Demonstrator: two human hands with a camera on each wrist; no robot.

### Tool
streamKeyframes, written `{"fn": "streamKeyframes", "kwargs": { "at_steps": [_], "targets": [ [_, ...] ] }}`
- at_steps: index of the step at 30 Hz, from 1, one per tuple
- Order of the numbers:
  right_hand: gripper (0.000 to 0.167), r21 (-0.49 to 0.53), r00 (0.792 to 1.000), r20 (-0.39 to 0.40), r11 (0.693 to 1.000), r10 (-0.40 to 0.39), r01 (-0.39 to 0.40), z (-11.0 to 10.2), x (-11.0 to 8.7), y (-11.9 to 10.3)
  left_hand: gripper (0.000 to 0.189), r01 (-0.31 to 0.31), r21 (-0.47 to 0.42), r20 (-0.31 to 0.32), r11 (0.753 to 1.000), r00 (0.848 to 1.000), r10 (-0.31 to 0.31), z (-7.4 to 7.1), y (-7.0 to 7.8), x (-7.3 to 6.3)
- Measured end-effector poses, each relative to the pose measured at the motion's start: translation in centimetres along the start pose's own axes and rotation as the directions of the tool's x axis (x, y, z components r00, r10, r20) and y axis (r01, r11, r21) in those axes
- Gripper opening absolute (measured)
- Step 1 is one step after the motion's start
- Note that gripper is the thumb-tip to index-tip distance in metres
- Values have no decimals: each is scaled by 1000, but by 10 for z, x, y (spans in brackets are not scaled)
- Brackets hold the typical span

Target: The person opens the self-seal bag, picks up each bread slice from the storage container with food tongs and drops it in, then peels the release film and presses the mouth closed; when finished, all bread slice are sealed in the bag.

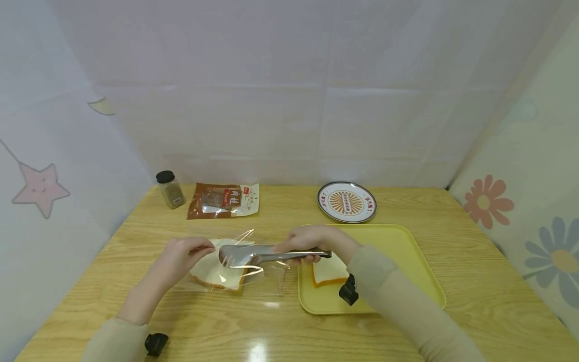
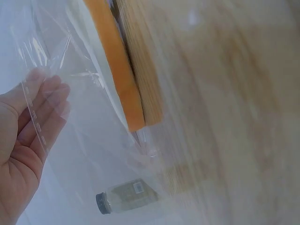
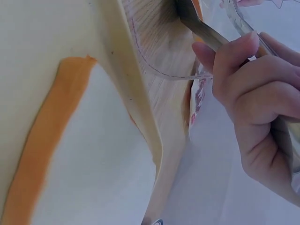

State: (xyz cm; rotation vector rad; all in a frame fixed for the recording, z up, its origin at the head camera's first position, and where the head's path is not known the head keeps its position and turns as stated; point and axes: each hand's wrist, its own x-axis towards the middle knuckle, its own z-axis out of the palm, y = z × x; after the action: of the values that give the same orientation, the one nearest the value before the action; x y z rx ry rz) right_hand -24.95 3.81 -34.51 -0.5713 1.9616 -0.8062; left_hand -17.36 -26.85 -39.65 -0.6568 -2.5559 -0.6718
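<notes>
Two slices of bread lie apart: one bread slice (image 1: 209, 274) is inside a clear plastic bag (image 1: 272, 282) between the left edge of the table (image 1: 479, 286) and the tray, and the other slice (image 1: 329, 274) lies by the left edge of the yellow tray (image 1: 395, 274). The left hand (image 1: 183, 254) pinches the bag's film between thumb and fingers. The right hand (image 1: 309, 241) is clamped round the metal tongs (image 1: 267, 253), whose ends point left, over the bagged slice; I cannot tell whether they squeeze the bread. Near the table's far left corner stands a black-capped jar (image 1: 172, 195), with a brown packet (image 1: 216, 201) to its right along the far edge. A round plate (image 1: 347, 202) sits just beyond the tray's far edge.
</notes>
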Motion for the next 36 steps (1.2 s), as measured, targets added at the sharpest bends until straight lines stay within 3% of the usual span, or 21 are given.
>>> {"fn": "streamKeyframes", "kwargs": {
  "at_steps": [4,10,20,27,36],
  "targets": [
    [48,20,1000,-18,1000,9,-8,-1,-4,6,5,-3,-10,8,1000,1000,3,0,0,0],
    [52,36,999,-30,999,-9,10,-4,-8,15,6,39,-5,23,999,999,-39,-2,0,-1],
    [46,36,997,-72,999,4,-2,-8,-11,20,6,68,46,6,997,998,-68,-4,0,0],
    [54,32,994,-109,999,22,-19,-11,-22,29,5,51,51,4,997,999,-51,-3,-2,0],
    [49,116,989,-151,993,6,11,-10,-51,55,5,23,36,4,999,1000,-23,-4,-1,-1]
  ]
}}
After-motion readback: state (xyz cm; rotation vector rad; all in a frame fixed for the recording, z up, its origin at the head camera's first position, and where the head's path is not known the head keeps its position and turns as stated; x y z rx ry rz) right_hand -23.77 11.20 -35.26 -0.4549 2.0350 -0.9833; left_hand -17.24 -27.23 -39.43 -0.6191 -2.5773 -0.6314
